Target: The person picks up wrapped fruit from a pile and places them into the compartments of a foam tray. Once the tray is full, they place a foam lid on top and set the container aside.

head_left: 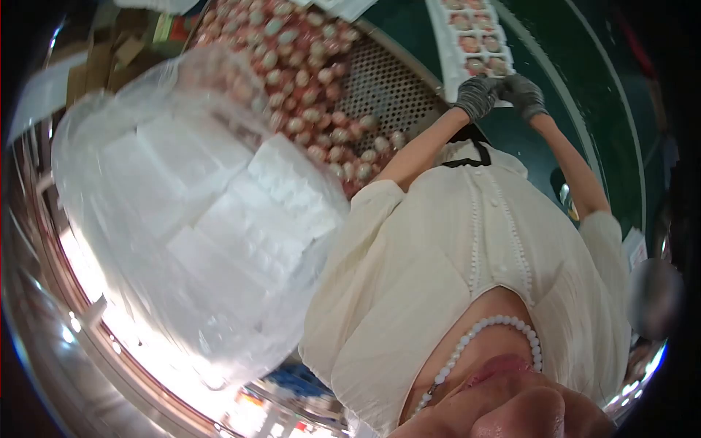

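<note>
A long white foam tray (447, 44) at the top right holds two rows of egg-like round items (469, 45), pinkish and pale green. My left hand (478, 97), in a grey striped glove, lies over the near end of this tray with its fingers curled inward. Beside it, my right hand (523, 96), gloved alike, meets it at the fingertips. Both hands look closed at the last cups. What lies between the fingers is hidden by the gloves.
Left of my hands, a heap of the same egg-like items (310, 95) covers part of a perforated metal surface (387, 91). A large clear plastic bag (95, 168) of white foam trays (241, 226) stands at my left. The green surface (537, 150) has pale lines.
</note>
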Available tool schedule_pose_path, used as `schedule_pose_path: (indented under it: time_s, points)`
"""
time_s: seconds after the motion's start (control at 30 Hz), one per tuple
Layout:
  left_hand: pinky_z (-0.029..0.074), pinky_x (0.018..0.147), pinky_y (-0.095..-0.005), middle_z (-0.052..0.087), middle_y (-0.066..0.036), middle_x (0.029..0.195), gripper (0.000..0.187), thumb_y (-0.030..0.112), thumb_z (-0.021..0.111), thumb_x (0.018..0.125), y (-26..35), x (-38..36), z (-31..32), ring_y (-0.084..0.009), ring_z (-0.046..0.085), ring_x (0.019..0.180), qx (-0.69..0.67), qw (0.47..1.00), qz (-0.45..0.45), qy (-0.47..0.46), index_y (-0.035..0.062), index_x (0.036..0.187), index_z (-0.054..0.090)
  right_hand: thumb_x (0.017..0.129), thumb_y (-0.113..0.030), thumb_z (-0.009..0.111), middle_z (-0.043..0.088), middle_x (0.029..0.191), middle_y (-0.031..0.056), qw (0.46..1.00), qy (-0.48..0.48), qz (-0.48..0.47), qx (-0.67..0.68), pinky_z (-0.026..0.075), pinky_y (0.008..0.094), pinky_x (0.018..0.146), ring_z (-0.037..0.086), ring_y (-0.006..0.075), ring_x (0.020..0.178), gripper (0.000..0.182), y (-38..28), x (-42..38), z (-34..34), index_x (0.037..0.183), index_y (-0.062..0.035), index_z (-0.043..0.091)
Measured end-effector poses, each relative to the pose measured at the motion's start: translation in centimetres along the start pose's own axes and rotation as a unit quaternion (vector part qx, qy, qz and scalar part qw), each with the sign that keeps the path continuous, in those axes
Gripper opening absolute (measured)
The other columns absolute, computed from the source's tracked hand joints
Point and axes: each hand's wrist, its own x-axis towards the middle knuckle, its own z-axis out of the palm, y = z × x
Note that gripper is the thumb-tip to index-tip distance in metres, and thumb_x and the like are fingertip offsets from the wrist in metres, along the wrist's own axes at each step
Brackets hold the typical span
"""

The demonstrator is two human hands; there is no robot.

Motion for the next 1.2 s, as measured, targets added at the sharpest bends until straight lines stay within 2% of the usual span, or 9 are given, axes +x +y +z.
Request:
schedule_pose_path:
  time_s: [0.1, 0.27, 0.43, 0.53, 0.77, 0.8, 0.97, 1.1, 1.2]
  points:
    - [0.044, 0.066, -0.0353, 0.056, -0.015, 0.079, 0.019, 0.008, 0.048, 0.073, -3.5, -1.9, -3.5, -0.0309, 0.055, 0.072, -0.054, 0.976, 0.047, 0.207, 0.0036, 0.089, 0.055, 0.066, -0.029, 0.063, 0.058, 0.082, 0.0153, 0.996, -0.052, 0.028, 0.070, 0.042, 0.0373, 0.070, 0.055, 0.0288, 0.079, 0.030, -0.5, -0.3, -1.4, 0.088, -0.0085, 0.061]
    - [0.035, 0.087, -0.0359, 0.048, -0.017, 0.107, 0.044, 0.018, 0.056, 0.067, -15.1, -11.6, -9.3, -0.0302, 0.044, 0.102, 0.312, 0.922, -0.228, 0.029, 0.0025, 0.107, 0.046, 0.067, -0.030, 0.063, 0.058, 0.086, 0.0153, 0.998, -0.029, 0.010, 0.059, 0.042, 0.0362, 0.071, 0.056, 0.0282, 0.079, 0.032, 1.3, 0.7, -0.6, 0.090, -0.0077, 0.061]
    - [0.037, 0.084, -0.0378, 0.052, -0.013, 0.104, 0.044, 0.026, 0.060, 0.062, -24.0, -18.8, -10.6, -0.0273, 0.049, 0.098, 0.461, 0.879, -0.117, -0.026, 0.0068, 0.101, 0.051, 0.070, -0.031, 0.061, 0.057, 0.085, 0.0146, 0.997, -0.020, 0.012, 0.079, 0.042, 0.0351, 0.072, 0.055, 0.0284, 0.078, 0.037, 0.4, -0.1, -1.1, 0.097, -0.0059, 0.057]
    - [0.040, 0.079, -0.0393, 0.058, -0.010, 0.091, 0.029, 0.022, 0.058, 0.062, -22.1, -16.6, -11.3, -0.0270, 0.054, 0.089, 0.454, 0.817, -0.274, -0.227, 0.0076, 0.087, 0.057, 0.072, -0.026, 0.060, 0.057, 0.087, 0.0139, 0.997, 0.041, -0.022, 0.067, 0.043, 0.0342, 0.070, 0.055, 0.0268, 0.078, 0.035, 1.9, -0.8, -1.2, 0.101, -0.0069, 0.055]
    - [0.043, 0.061, -0.0352, 0.060, -0.010, 0.074, 0.020, 0.012, 0.050, 0.066, -19.3, -14.7, -11.2, -0.0276, 0.056, 0.065, 0.241, 0.931, -0.274, 0.011, 0.0034, 0.080, 0.060, 0.074, -0.016, 0.059, 0.058, 0.082, 0.0085, 0.956, 0.136, -0.019, 0.258, 0.043, 0.0308, 0.069, 0.056, 0.0195, 0.071, 0.026, 0.6, -1.8, -2.3, 0.099, -0.0085, 0.056]
    - [0.043, 0.061, -0.0338, 0.060, -0.011, 0.075, 0.023, 0.014, 0.048, 0.069, -18.5, -14.1, -10.8, -0.0250, 0.055, 0.064, 0.050, 0.957, -0.285, 0.035, 0.0039, 0.086, 0.060, 0.073, -0.016, 0.060, 0.058, 0.080, 0.0067, 0.953, 0.132, -0.033, 0.271, 0.043, 0.0296, 0.069, 0.055, 0.0180, 0.068, 0.028, -0.5, -1.8, -1.9, 0.100, -0.0094, 0.055]
    - [0.042, 0.060, -0.0274, 0.058, -0.007, 0.072, 0.026, 0.013, 0.045, 0.073, -10.0, -8.0, -8.9, -0.0139, 0.051, 0.063, -0.336, 0.882, -0.329, 0.018, 0.0015, 0.093, 0.059, 0.068, -0.011, 0.064, 0.052, 0.096, 0.0068, 0.892, 0.015, -0.141, 0.428, 0.041, 0.0280, 0.077, 0.050, 0.0172, 0.085, 0.051, -8.9, -3.1, -1.7, 0.115, -0.0120, 0.044]
    - [0.046, 0.065, -0.0246, 0.056, -0.008, 0.086, 0.027, 0.006, 0.049, 0.073, -3.8, -5.3, -7.0, -0.0140, 0.052, 0.073, -0.347, 0.892, -0.287, -0.035, -0.0007, 0.099, 0.052, 0.069, -0.015, 0.063, 0.049, 0.106, 0.0105, 0.935, 0.062, -0.237, 0.256, 0.041, 0.0283, 0.080, 0.048, 0.0186, 0.097, 0.050, -8.0, -3.3, 0.1, 0.114, -0.0087, 0.043]
    - [0.044, 0.063, -0.0247, 0.056, -0.006, 0.080, 0.018, 0.006, 0.049, 0.077, -0.3, -4.2, -5.6, -0.0119, 0.050, 0.069, -0.226, 0.961, -0.158, -0.006, 0.0005, 0.094, 0.053, 0.069, -0.030, 0.064, 0.057, 0.089, 0.0143, 0.922, -0.003, -0.007, 0.387, 0.043, 0.0298, 0.077, 0.055, 0.0201, 0.084, 0.052, -6.2, -4.9, 0.0, 0.111, -0.0061, 0.044]
